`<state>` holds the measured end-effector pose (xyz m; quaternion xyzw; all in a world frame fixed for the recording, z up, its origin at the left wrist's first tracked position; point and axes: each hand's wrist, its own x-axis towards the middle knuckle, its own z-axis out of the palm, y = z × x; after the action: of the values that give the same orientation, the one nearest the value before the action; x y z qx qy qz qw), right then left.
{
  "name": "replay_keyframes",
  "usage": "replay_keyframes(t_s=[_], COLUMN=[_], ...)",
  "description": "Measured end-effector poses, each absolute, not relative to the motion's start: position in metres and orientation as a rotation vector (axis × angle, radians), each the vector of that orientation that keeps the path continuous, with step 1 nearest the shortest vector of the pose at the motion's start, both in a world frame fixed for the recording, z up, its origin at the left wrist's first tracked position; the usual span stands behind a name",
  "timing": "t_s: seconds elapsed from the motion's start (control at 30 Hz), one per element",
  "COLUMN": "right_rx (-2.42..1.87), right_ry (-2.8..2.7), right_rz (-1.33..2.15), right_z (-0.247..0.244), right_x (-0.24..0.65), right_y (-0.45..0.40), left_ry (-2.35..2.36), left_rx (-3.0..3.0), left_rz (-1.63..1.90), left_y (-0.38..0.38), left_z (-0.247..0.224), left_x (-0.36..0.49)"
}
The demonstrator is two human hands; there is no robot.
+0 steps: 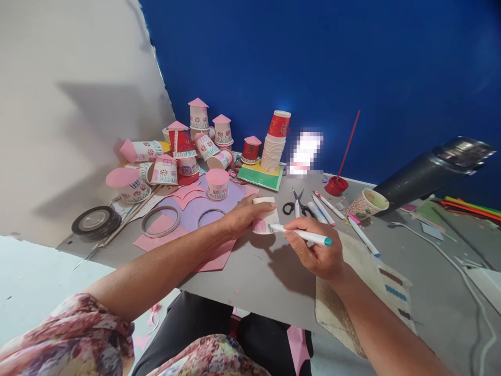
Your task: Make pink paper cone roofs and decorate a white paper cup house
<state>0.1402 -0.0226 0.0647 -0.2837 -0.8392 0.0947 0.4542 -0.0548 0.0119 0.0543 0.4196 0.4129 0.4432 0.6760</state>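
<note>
A small white paper cup [263, 225] with pink colouring on its side is gripped by my left hand [246, 216], tilted above the table. My right hand [317, 250] holds a white marker [309, 236] with a teal end, its tip at or very near the cup's side. Just beyond my hands lie black-handled scissors [297, 201] with several more markers [323, 210] beside them. To the left of my left hand, a decorated cup with a pink paper roof [217, 184] stands on a purple sheet [183, 206].
Several decorated cups [164, 169] crowd the back left. A tall cup stack [273, 151] stands on a green-and-yellow packet [258, 177]. Tape rolls [96, 222] lie at left. At right are a cloth [352, 261], a patterned cup [366, 203], a dark flask [426, 172] and a white cable [462, 266].
</note>
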Motion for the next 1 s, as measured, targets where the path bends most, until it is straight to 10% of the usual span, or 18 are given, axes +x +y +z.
replay_keyframes(t_s=[1.0], right_rx=[-1.025], right_ry=[-1.901], right_rz=[0.150], right_z=[0.064], right_x=[0.149], right_y=[-0.008], left_ry=[0.870], left_rx=[0.856], left_rz=[0.954], left_y=[0.015], left_z=[0.060], left_x=[-0.059])
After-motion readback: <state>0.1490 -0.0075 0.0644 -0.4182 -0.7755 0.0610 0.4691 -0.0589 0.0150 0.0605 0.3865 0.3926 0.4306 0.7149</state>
